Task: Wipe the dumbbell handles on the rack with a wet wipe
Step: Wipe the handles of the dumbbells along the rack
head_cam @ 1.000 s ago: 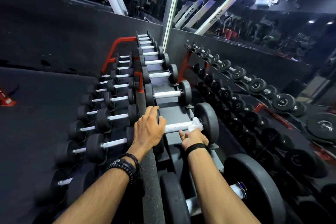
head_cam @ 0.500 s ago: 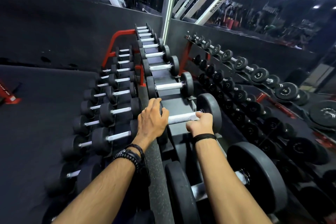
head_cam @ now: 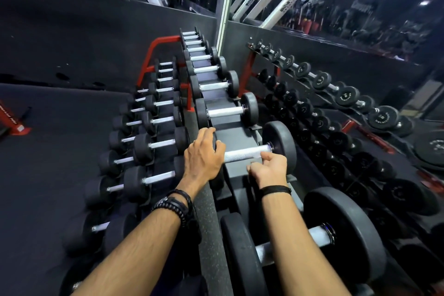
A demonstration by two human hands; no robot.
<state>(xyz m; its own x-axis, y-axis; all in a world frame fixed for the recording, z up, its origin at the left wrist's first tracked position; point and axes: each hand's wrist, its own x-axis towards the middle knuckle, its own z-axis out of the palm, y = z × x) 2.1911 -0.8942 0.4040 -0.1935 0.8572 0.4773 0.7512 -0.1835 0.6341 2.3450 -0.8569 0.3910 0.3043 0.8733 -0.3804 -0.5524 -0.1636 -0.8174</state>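
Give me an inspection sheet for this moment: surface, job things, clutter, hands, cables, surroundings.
Surface: sloped dark rack shelf with red frame parts.
Job's things: dumbbell handle bare and silver between both hands; wet wipe not clearly visible, possibly bunched in the right hand.
Clutter: nothing seen.
Hands: left hand rests over the dumbbell's left weight, fingers draped; right hand curled just below the handle's right end, contents unclear.
Cables: nothing seen.
Surroundings: lower row of smaller dumbbells on the left, large dumbbell nearest the camera, wall mirror reflecting the racks, black floor mat.
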